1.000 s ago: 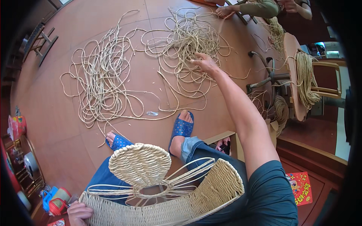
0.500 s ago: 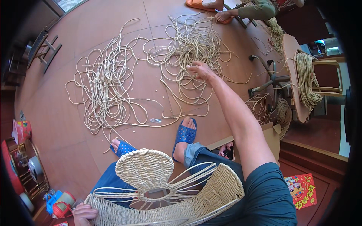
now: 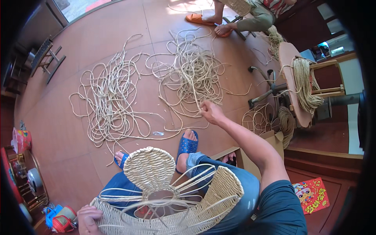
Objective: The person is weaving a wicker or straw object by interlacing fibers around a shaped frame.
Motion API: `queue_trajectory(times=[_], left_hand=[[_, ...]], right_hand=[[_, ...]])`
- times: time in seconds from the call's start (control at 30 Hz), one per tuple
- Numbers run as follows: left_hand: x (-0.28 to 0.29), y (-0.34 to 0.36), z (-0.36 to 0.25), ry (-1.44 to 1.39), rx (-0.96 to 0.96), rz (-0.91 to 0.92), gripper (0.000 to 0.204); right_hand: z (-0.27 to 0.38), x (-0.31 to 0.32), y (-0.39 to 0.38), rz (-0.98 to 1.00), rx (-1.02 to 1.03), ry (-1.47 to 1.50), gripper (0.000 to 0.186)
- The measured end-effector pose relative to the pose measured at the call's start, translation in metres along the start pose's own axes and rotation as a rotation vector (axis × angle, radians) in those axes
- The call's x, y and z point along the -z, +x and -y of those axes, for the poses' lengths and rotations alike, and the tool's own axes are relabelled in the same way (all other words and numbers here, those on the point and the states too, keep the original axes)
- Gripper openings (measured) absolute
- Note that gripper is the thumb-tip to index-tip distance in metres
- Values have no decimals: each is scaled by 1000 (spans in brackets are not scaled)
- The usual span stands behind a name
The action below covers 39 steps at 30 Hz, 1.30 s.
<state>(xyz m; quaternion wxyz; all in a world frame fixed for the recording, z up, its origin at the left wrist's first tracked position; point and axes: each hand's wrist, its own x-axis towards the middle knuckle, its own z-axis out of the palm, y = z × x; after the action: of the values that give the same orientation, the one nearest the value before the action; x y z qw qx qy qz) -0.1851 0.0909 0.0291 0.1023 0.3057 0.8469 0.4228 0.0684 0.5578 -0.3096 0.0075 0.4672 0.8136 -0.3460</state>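
A partly woven straw piece [image 3: 211,201] lies across my lap, with a rounded woven panel [image 3: 150,167] standing up from a small ring and bare frame loops fanning out beside it. My left hand [image 3: 89,220] grips its left end. Out in front, my right hand [image 3: 212,112] is closed on a pale straw cord [image 3: 194,91] that runs up into the right-hand heap of loose cord [image 3: 199,72]. Another tangled heap of cord [image 3: 111,94] spreads over the floor to the left.
A person in orange slippers [image 3: 199,19] sits at the far right. Coiled cord [image 3: 303,80] hangs over an upturned board beside a wheeled chair base [image 3: 270,88]. An open cardboard box [image 3: 252,156] stands by my right leg; a wooden stool [image 3: 47,60] is far left.
My right hand has come back from over the right heap, closing on a cord and drawing it toward me. The left hand stays on the woven piece. The view has shifted slightly.
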Motion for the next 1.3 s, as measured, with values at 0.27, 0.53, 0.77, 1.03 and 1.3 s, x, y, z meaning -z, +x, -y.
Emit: queue_trajectory(times=[0.27, 0.53, 0.77, 1.03, 1.3], left_hand=[[3, -13, 12, -75, 43, -63, 37], [-2, -24, -56, 135, -468, -240, 22], [-95, -8, -176, -115, -758, 344, 59], [-178, 68, -221, -400, -416, 658, 26], [-23, 181, -206, -343, -320, 442, 30]], right_hand=[[73, 148, -91, -151, -311, 914, 22], [191, 218, -248, -419, 537, 330, 18], [211, 227, -281, -486, 802, 158, 12], [159, 280, -250, -657, 914, -85, 8], [39, 342, -199, -851, 266, -48, 18]])
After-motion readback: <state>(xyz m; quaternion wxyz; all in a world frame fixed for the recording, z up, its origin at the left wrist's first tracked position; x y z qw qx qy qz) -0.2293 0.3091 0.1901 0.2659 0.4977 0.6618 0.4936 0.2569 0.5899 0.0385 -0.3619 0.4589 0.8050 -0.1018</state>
